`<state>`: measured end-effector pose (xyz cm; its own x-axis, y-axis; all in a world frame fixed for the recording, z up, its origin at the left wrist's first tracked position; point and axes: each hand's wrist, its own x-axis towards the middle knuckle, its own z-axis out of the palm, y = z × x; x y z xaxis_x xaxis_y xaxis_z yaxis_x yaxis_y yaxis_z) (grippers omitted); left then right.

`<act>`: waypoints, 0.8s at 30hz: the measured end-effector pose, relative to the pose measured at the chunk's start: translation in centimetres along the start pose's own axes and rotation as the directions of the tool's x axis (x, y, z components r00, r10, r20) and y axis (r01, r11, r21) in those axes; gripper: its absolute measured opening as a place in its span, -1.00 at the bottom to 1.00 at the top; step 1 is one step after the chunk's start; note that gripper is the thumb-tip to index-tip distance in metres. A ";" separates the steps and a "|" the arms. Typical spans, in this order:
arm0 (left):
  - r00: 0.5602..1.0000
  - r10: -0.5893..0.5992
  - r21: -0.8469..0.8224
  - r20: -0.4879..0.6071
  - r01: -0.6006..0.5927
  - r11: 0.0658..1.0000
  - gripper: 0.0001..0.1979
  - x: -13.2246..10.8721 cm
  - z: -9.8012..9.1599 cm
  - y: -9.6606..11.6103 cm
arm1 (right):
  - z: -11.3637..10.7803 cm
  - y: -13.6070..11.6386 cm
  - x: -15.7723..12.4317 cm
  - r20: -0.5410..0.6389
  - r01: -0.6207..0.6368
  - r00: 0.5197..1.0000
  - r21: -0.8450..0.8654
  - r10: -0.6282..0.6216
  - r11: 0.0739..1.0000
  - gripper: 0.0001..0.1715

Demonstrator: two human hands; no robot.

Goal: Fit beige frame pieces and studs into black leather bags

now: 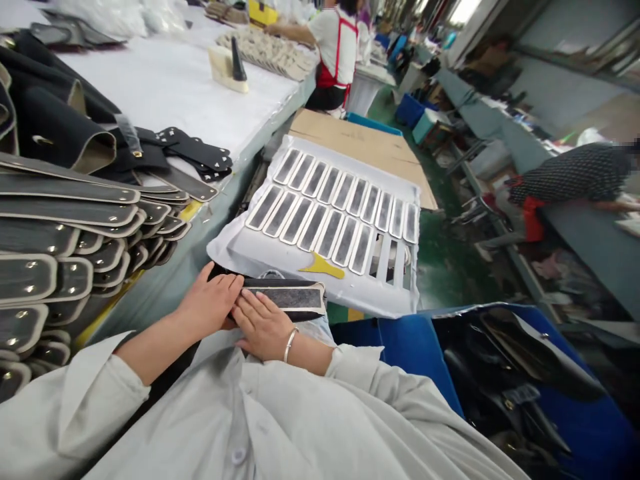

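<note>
Close to my body lies a black leather piece (320, 310), with a grey rectangular strip (295, 297) edged in cream on its top. My left hand (213, 300) grips the left end of this piece, fingers bent over it and the thumb side partly hidden. Flat across the strip's left part rests my right hand (265, 325), its fingers stretched out and touching my left fingertips. Just beyond, similar cream-edged strips (315, 223) lie in two rows on a white-covered board (270, 260). A yellow flat tool (323, 267) sits at the board's near side.
Stacked dark straps (65, 220) and black leather parts (65, 127) crowd the white table (165, 87) at left. A blue bin (410, 353) with black leather items stands at right. Behind the board is cardboard (350, 143). Co-workers (333, 53) are at tables beyond.
</note>
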<state>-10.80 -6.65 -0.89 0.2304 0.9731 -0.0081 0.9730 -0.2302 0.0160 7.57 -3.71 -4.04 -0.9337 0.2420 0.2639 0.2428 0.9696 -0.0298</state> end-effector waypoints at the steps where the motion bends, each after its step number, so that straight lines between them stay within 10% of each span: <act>1: 1.000 0.000 0.013 -0.003 0.000 1.000 -0.36 0.2 0.0 0.6 | -0.5 0.2 -0.9 -0.051 -0.002 0.999 0.022 0.003 1.000 -0.32; 6: 0.999 0.028 -0.092 -0.016 -0.030 0.995 -0.10 2.4 0.5 4.0 | -2.9 0.9 -7.2 -0.163 -0.288 0.915 0.379 0.370 0.879 -0.70; 9: 0.999 0.049 -0.172 0.002 -0.048 0.984 0.00 4.3 0.9 6.0 | -2.9 1.5 -9.9 0.218 -0.634 0.666 0.668 0.713 0.388 -0.54; 11: 0.998 0.064 -0.209 0.006 -0.062 0.976 0.02 5.4 1.0 6.9 | -2.3 1.8 -10.5 0.476 -0.669 0.507 0.743 0.718 -0.020 -0.49; 13: 0.996 0.084 -0.223 0.005 -0.081 0.971 0.00 6.2 1.1 7.6 | -1.7 2.3 -10.6 0.568 -0.590 0.446 0.768 0.691 -0.251 -0.47; 24: 0.991 0.083 -0.160 0.101 -0.066 0.985 -0.15 7.5 0.3 8.7 | -1.2 2.9 -9.4 0.651 -0.457 0.335 0.744 0.680 -0.487 -0.41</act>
<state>-0.65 -1.38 -1.14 0.3104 0.9445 -0.1074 0.9409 -0.2891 0.1763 17.40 -3.19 -5.48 -0.3194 0.7645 -0.5599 0.1129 -0.5559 -0.8235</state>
